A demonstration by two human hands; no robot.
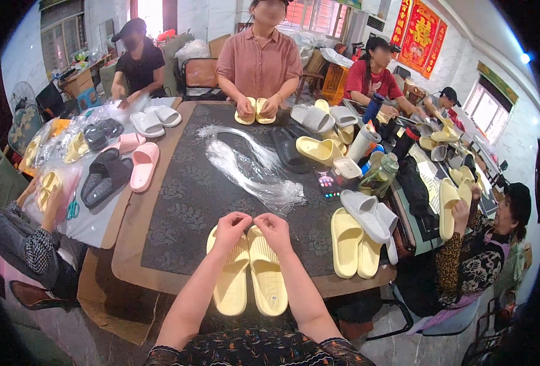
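Observation:
A pair of pale yellow slide slippers lies at the table's near edge, the left slipper point(230, 288) beside the right slipper point(268, 282), heels toward me. Over the left strap is my left hand point(231, 230), its thumb and fingertips pinched together. My right hand point(273, 232) makes a similar pinch above the other strap, the fingertips of both hands almost meeting. Whatever they pinch is too fine to make out. Beyond my hands a loose bundle of clear plastic strands point(236, 161) spreads across the dark patterned table mat point(178, 213).
To the right lie yellow slippers point(346, 243) and grey slippers point(367, 213), near a phone point(328, 184) and a green bottle point(381, 174). Pink slippers point(143, 168) and black slippers point(104, 178) rest at the left. Across the table a person point(261, 61) holds yellow slippers; others work around.

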